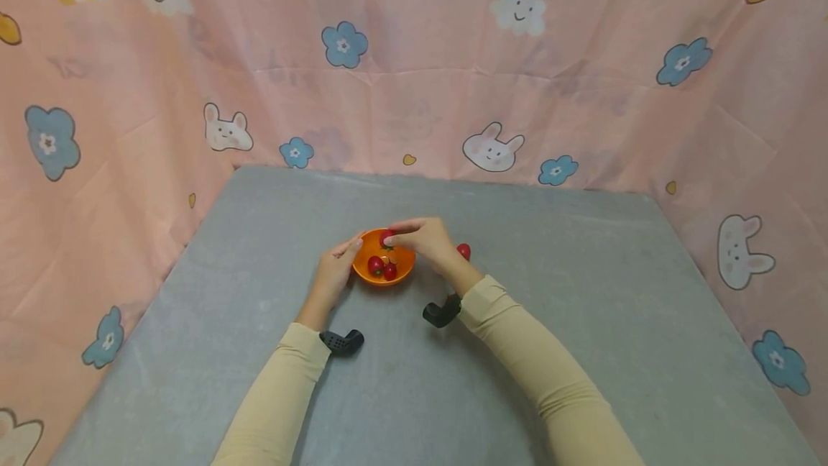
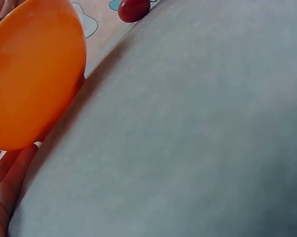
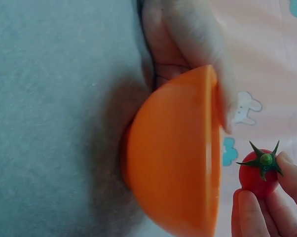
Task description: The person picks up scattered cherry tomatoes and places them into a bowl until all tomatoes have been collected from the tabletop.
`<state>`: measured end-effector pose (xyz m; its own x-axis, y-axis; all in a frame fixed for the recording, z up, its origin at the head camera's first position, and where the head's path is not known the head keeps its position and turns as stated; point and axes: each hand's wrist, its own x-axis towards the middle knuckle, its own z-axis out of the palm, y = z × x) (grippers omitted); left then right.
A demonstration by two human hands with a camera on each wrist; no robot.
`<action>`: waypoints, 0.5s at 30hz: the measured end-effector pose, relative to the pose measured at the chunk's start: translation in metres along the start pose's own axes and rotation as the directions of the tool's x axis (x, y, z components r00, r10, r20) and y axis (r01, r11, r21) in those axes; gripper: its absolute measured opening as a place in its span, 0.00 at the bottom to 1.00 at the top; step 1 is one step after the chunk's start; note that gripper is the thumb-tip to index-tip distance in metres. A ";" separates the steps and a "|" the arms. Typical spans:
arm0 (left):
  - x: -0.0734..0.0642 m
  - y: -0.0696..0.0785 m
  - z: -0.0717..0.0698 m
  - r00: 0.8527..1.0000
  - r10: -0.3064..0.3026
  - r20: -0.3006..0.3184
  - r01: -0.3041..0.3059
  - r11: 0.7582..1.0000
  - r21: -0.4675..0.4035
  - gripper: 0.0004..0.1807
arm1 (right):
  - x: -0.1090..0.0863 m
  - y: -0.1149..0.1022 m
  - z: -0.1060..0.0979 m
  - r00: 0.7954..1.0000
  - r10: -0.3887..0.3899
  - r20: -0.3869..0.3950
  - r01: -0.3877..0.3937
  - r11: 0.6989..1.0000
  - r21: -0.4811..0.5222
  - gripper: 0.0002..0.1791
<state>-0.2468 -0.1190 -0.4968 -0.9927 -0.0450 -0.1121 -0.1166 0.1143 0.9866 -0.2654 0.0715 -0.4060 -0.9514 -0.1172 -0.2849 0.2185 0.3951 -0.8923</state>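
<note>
An orange bowl [image 1: 405, 265] stands on the grey table, with two small red tomatoes [image 1: 376, 265] inside it. My left hand [image 1: 331, 275] grips the bowl's left side; the right wrist view shows its thumb over the rim and its fingers against the outer wall. Above the bowl, my right hand [image 1: 427, 239] pinches a cherry tomato [image 3: 258, 178] between thumb and fingertips. That tomato has a green star-shaped stem top, facing the right wrist camera. Another red tomato [image 1: 463, 251] lies on the table just right of my right hand, partly hidden behind the wrist.
The grey table [image 1: 291, 236] reaches to a pink curtain [image 1: 401, 106] printed with rainbows, rabbits and blue flowers, which hangs along the back and both sides. A dark wrist device [image 1: 343, 342] is worn on the left wrist, and another one [image 1: 443, 312] on the right.
</note>
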 end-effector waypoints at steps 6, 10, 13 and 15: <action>-0.002 0.001 0.000 1.000 0.023 0.002 -0.023 1.000 0.004 0.26 | 0.008 0.008 0.007 0.998 -0.064 -0.007 0.062 0.993 -0.105 0.17; -0.002 0.001 0.000 1.000 0.027 0.003 -0.027 1.000 0.008 0.27 | 0.006 0.008 0.011 0.996 -0.084 -0.019 0.081 0.985 -0.150 0.16; -0.002 0.001 0.000 1.000 0.026 0.004 -0.026 1.000 0.003 0.27 | 0.004 0.007 0.014 0.995 -0.093 -0.022 0.087 0.978 -0.189 0.16; -0.001 0.001 0.000 1.000 0.026 0.006 -0.026 1.000 -0.002 0.26 | 0.004 0.007 0.016 0.996 -0.091 -0.023 0.084 0.976 -0.200 0.15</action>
<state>-0.2457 -0.1192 -0.4959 -0.9955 -0.0365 -0.0869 -0.0906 0.1130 0.9895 -0.2641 0.0591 -0.4193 -0.9720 -0.1316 -0.1947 0.0898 0.5576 -0.8253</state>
